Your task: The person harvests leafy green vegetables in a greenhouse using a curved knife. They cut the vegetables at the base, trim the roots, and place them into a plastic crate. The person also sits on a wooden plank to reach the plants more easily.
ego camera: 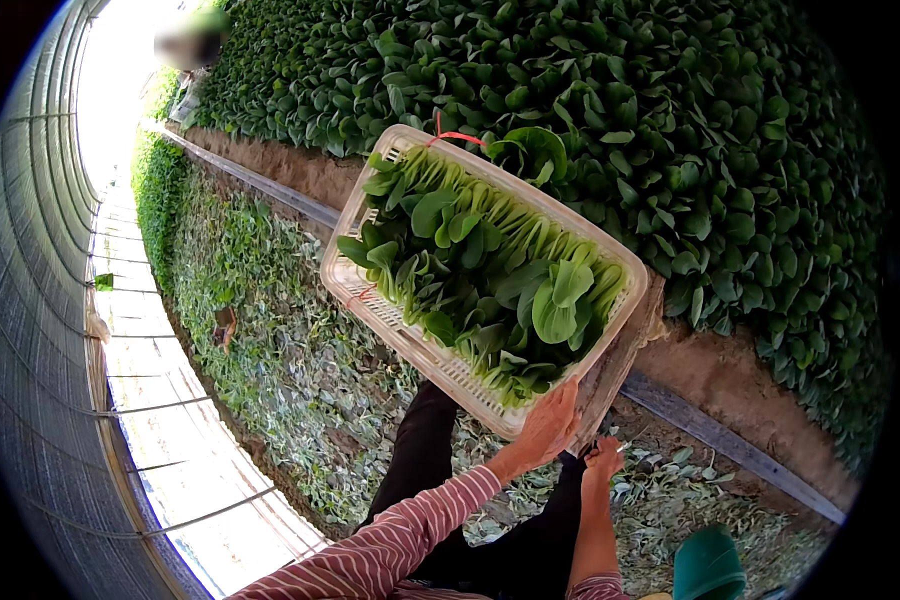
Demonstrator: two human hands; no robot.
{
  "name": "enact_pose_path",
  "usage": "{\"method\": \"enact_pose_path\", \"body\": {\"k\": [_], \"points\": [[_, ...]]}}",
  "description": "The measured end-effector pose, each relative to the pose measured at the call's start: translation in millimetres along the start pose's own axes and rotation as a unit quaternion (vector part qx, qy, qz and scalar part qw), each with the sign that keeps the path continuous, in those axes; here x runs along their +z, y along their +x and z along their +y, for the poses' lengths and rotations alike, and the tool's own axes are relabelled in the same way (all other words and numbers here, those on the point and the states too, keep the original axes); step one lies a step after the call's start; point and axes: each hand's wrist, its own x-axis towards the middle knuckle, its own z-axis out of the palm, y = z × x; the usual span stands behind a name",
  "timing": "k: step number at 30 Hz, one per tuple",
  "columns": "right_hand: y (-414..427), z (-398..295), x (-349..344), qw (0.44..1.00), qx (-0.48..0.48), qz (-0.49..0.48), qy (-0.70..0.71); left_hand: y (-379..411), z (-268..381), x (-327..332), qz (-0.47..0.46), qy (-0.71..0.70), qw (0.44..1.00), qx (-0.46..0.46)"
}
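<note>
A pale slatted plastic basket [435,360] sits tilted before me on a wooden board or stand [624,352]. It is filled with leafy greens, probably bok choy [457,217], their pale stems lined along the far side. One loose green plant [562,304] lies on top near the right end. My left hand [544,427] grips the basket's near corner at the rim. Just right of it, my right hand [605,459] is curled by the board's lower end. Something small and dark is at its fingers, too unclear to name. Red ties [461,137] hang on the rim.
Dense leafy crop [645,112] grows beyond the basket. A long narrow edging strip [727,439] runs beside bare soil. Cut leaves [330,405] litter the ground around my legs. A green bucket [709,562] stands at lower right. Another person [193,45] is far off, upper left.
</note>
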Motion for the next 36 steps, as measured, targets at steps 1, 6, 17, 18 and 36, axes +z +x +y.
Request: {"method": "enact_pose_path", "body": {"k": [1, 6, 17, 18, 36], "points": [[-3.0, -21.1, -7.9, 0.999, -0.009, -0.024, 0.020, -7.7, 18.4, -19.0, 0.012, -0.027, 0.999, 0.014], [-96.5, -95.5, -41.5, 0.980, 0.010, -0.142, -0.141, -179.2, 41.8, -116.7, -0.148, -0.023, 0.976, -0.155], [-162.1, -93.7, -86.4, 0.786, -0.056, -0.244, -0.566, -414.8, 64.2, -225.6, 0.186, -0.118, 0.875, -0.431], [-185.6, -100.8, -53.2, 0.767, -0.090, -0.261, -0.579, -400.4, 53.7, -239.7, 0.182, -0.177, 0.862, -0.439], [-450.8, 77.6, 175.9, 0.534, -0.287, -0.346, -0.716, -743.4, -7.5, -279.1, 0.400, -0.424, 0.519, -0.625]]}}
